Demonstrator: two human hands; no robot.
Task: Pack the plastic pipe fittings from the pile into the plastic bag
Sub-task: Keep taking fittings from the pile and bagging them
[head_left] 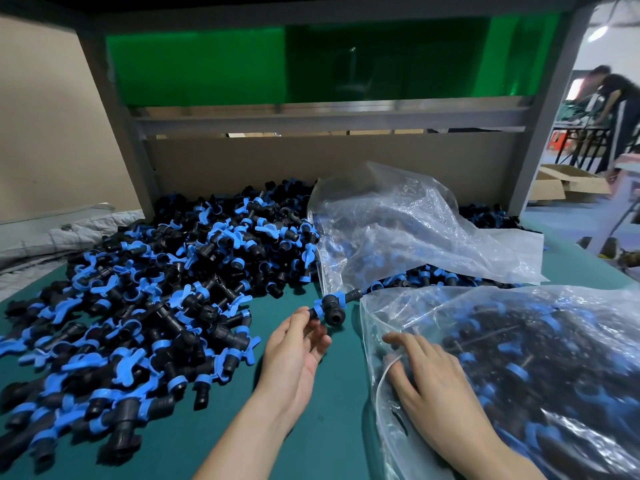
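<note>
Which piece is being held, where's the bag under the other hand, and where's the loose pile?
Held fitting [330, 306]: head view, on its black middle joint.
Bag [398, 311]: head view, on its clear wall near the open edge.
Pile [156, 289]: head view, on the black-and-blue fittings at its middle.

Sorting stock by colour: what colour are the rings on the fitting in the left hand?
Blue rings on the black fitting; head view.

No text, label or number can be read on the fittings [138, 306], the bags [519, 358] or the table [311, 427]. A red-orange patch [558, 142] far back may carry markings, but it is too blurred to tell.
</note>
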